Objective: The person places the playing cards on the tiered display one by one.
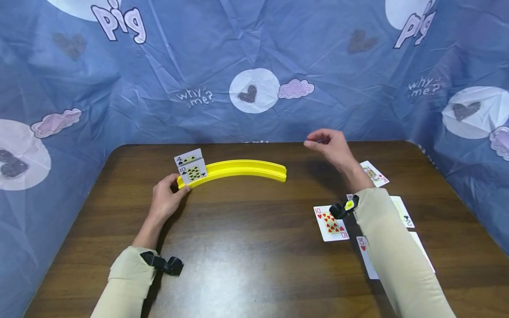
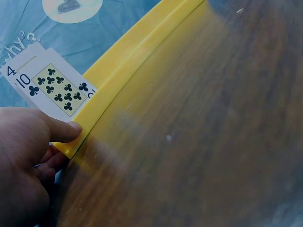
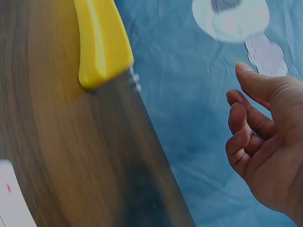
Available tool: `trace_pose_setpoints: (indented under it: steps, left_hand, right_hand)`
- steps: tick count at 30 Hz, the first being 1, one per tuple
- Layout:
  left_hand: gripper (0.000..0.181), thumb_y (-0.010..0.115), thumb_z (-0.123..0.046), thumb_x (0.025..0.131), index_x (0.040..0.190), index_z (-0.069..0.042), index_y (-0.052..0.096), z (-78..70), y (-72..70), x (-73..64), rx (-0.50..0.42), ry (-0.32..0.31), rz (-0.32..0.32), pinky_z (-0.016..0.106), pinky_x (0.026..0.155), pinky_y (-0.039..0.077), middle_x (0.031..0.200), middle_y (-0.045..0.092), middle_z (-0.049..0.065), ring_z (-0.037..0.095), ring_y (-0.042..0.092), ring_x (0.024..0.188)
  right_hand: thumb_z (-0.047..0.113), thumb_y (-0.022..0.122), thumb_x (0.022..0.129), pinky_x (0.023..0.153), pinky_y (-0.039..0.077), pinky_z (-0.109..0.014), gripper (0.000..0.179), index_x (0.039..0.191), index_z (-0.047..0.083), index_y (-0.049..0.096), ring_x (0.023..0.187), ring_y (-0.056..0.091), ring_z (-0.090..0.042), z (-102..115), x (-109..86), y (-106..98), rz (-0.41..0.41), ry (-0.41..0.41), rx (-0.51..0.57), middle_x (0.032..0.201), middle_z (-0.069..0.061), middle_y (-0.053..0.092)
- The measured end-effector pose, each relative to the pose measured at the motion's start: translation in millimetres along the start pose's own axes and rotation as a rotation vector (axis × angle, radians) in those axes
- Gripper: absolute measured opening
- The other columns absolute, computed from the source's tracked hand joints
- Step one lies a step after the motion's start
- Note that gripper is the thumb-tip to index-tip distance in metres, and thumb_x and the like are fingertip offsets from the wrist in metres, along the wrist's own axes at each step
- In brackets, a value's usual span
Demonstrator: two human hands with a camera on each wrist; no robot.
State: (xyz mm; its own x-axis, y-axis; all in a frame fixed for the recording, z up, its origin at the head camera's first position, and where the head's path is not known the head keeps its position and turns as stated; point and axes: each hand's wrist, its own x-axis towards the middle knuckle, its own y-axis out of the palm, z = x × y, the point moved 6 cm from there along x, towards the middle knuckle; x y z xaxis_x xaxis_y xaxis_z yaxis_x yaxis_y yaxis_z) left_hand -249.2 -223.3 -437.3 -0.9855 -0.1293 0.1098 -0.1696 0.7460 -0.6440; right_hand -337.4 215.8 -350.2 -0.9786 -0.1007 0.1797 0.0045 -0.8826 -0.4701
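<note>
A curved yellow card holder (image 1: 246,168) lies on the far part of the wooden table. My left hand (image 1: 165,198) grips its left end, with the thumb along the front edge in the left wrist view. Two playing cards stand in the holder by that hand: a ten of clubs (image 2: 59,90) in front and a black four (image 1: 187,157) partly hidden behind it. Raised above the table, to the right of the holder, is my right hand (image 1: 336,150). Its fingers (image 3: 239,116) are loosely bent and nothing is in them.
Below and beside my right forearm lie several face-up cards, partly covered by the sleeve: a ten of hearts (image 1: 331,224), a picture card (image 1: 375,174) and a heart card (image 1: 366,260) among them. A printed blue cloth (image 1: 254,128) hangs behind the table.
</note>
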Motion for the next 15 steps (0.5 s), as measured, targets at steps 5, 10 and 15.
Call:
trace_pose_setpoints:
  steps: [5,10,15]
  left_hand:
    - [0.035,0.068,-0.008,0.091,0.122,0.006,0.063,0.7,-0.6,-0.5,0.002,-0.003,-0.006,0.035,0.083,0.036,0.109,0.064,0.024,0.033,0.054,0.097]
    - [0.035,0.069,-0.008,0.091,0.122,0.006,0.063,0.2,-0.5,-0.5,0.005,0.006,-0.009,0.035,0.083,0.036,0.107,0.064,0.025,0.033,0.054,0.096]
    - [0.034,0.069,-0.008,0.090,0.121,0.006,0.063,-1.2,0.2,-0.4,0.010,0.019,-0.012,0.034,0.082,0.036,0.106,0.065,0.024,0.032,0.055,0.095]
  right_hand:
    - [0.009,0.074,0.088,0.061,0.047,-0.015,0.032,0.111,-0.012,0.066,0.067,0.057,0.003,-17,-0.4,-23,-0.029,0.011,0.037,0.074,0.026,0.064]
    - [0.012,0.074,0.089,0.061,0.049,-0.016,0.032,0.111,-0.010,0.065,0.066,0.058,0.003,-30,-6.9,-47,-0.053,0.035,-0.005,0.074,0.026,0.063]
    - [0.017,0.074,0.090,0.062,0.050,-0.017,0.026,0.107,-0.002,0.068,0.069,0.060,-0.001,-40,-15.4,-67,-0.086,0.054,-0.059,0.074,0.025,0.063]
